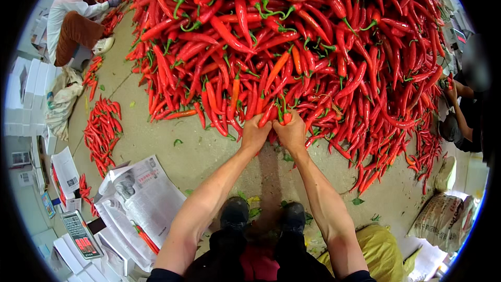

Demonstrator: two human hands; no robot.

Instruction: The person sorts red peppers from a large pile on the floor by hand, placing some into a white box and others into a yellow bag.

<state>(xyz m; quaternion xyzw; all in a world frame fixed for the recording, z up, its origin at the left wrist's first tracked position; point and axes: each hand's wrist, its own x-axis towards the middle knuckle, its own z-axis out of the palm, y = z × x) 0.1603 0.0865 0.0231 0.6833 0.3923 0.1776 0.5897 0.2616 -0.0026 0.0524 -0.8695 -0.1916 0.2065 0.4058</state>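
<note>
A large heap of red chili peppers (250, 39) with green stems rises from the concrete floor in front of me. At its near edge, my left hand (253, 135) has its fingers closed around a red chili pepper (266, 115). Almost touching it, my right hand (292, 133) grips a chili pepper with a green stem (287, 118). Both backs of the hands face up, and the fingertips are partly hidden among the peppers. Whether either hand holds more than one pepper is unclear.
Left of me lie newspaper sheets (156, 192) with peppers on them, a digital scale (82, 235) and a smaller pepper pile (102, 129). Sacks (440, 219) stand at right, a yellow-green one (377, 248) behind my right arm. One person (74, 15) sits far left; another person's arm (462, 117) shows at right.
</note>
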